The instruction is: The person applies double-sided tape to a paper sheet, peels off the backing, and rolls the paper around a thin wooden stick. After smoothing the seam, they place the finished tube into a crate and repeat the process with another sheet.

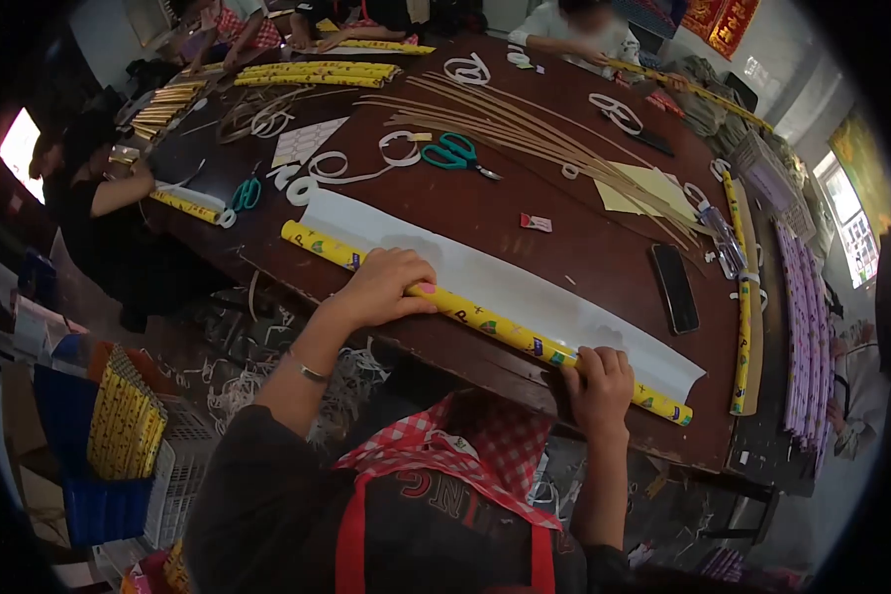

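Note:
A yellow patterned roll of wrapping paper point(495, 325) lies slantwise along the near edge of the table, its white unrolled sheet point(554, 300) curling up behind it. My left hand point(391, 285) grips the roll left of its middle, fingers curved over the top. Toward the right end, my right hand point(601, 388) is closed over the same roll. Beyond the sheet are teal-handled scissors point(452, 153) and a small red-and-white packet point(536, 223). A black phone point(674, 287) lies to the right of the sheet.
Long thin wooden strips point(544, 144), white tape loops point(400, 148) and yellow paper point(645, 188) lie across the brown table point(525, 198). Finished-looking yellow rolls point(317, 73) are at the back, purple rolls point(804, 337) at right. Other people work around the table. Shredded paper point(332, 391) litters the floor.

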### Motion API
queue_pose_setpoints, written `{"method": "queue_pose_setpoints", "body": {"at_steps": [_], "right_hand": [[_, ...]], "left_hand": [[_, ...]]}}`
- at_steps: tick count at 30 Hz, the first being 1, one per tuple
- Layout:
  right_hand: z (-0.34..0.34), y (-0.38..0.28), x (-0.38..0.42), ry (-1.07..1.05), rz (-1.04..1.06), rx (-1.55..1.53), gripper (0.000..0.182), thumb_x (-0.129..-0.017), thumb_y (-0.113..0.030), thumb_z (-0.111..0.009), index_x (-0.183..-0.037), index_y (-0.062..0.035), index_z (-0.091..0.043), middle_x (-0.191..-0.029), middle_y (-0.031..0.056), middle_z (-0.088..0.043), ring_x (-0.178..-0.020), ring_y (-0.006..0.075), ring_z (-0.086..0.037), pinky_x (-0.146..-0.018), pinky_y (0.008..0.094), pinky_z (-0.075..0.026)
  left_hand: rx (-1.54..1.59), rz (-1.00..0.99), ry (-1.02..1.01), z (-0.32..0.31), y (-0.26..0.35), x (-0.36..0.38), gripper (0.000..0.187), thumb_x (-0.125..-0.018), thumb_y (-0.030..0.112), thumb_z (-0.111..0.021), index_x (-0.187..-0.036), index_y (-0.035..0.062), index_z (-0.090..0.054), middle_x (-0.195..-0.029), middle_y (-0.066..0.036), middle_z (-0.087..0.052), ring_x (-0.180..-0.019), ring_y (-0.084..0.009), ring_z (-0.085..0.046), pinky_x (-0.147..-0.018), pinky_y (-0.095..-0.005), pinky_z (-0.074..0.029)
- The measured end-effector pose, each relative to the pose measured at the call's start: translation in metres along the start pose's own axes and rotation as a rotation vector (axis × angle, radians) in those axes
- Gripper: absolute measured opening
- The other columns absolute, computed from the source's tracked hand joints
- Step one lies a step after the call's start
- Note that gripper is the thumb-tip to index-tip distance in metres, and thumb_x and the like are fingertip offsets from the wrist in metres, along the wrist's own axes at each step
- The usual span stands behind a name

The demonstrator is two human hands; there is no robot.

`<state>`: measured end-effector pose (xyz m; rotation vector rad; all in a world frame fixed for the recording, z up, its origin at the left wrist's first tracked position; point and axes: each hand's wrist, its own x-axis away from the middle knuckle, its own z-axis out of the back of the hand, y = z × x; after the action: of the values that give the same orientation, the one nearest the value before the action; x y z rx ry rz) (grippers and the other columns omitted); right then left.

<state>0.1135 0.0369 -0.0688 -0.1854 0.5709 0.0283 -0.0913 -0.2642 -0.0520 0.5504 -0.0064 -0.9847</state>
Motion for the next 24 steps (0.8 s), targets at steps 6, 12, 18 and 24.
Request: {"method": "queue_pose_setpoints", "body": {"at_steps": [6,12,18,24], "right_hand": [[0.002,0.003,0.000,-0.030,-0.009,0.017,0.027,-0.074,-0.020,-0.075,-0.094,-0.0066,-0.063,-0.089,0.0100,-0.060,-0.085,0.0319,-0.056,-0.070,0.0435,-0.045],[0.000,0.004,0.001,-0.016,-0.020,0.032,0.023,-0.077,-0.020,-0.074,-0.092,-0.0057,-0.064,-0.088,0.0114,-0.060,-0.083,0.0337,-0.057,-0.071,0.0443,-0.046],[0.002,-0.002,-0.001,0.015,-0.026,0.011,0.023,-0.080,-0.026,-0.071,-0.088,-0.0052,-0.065,-0.083,0.0116,-0.061,-0.081,0.0334,-0.058,-0.071,0.0438,-0.047],[0.000,0.000,0.000,0.072,-0.016,-0.023,0.024,-0.079,-0.028,-0.072,-0.086,-0.0058,-0.066,-0.082,0.0106,-0.061,-0.080,0.0326,-0.059,-0.070,0.0431,-0.048]], "left_hand": [[0.034,-0.048,0.139,-0.011,-0.007,0.001,0.030,-0.075,0.033,-0.077,-0.088,0.0092,-0.064,-0.085,-0.006,-0.060,-0.089,-0.0291,-0.058,-0.078,-0.0408,-0.043],[0.025,-0.085,0.196,-0.013,-0.008,0.002,0.030,-0.074,0.033,-0.078,-0.087,0.0090,-0.065,-0.086,-0.007,-0.062,-0.087,-0.0295,-0.059,-0.077,-0.0410,-0.045],[0.055,-0.080,0.214,-0.016,-0.010,0.001,0.030,-0.072,0.034,-0.078,-0.085,0.0086,-0.066,-0.086,-0.009,-0.064,-0.085,-0.0314,-0.061,-0.076,-0.0424,-0.047],[0.064,-0.099,0.151,-0.013,-0.011,-0.002,0.030,-0.072,0.033,-0.078,-0.086,0.0092,-0.067,-0.085,-0.008,-0.063,-0.086,-0.0312,-0.061,-0.078,-0.0427,-0.044]]}}
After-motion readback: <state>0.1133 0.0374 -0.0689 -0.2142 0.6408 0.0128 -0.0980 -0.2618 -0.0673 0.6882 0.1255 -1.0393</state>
